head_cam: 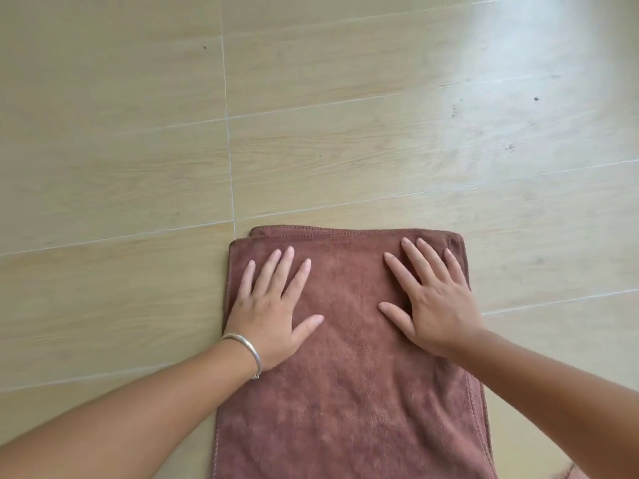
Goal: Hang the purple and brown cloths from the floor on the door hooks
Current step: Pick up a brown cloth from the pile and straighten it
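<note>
Brown and plush, the folded microfibre cloth (pixel 349 357) lies flat on the floor right in front of you, its long sides running away from you and its near end passing out of the bottom of the view. At the far end a second layer peeks out just beyond the top layer, both with stitched hems, so you can see it is doubled over. Your left hand (pixel 273 305) lies palm down on the far left part of the brown cloth, fingers straight and spread, thumb angled in toward the middle, gripping nothing. Your right hand (pixel 432 299) lies the same way on the far right part, fingers straight and fanned toward the far right corner, thumb pointing inward, also gripping nothing. The two hands are apart, with a strip of bare cloth between the thumbs. A thin silver bangle (pixel 245 350) circles your left wrist. Around the cloth spreads a pale wood-look tile floor (pixel 138 150) with thin light grout lines, a few small dark specks, and a bright patch of glare toward the upper right.
</note>
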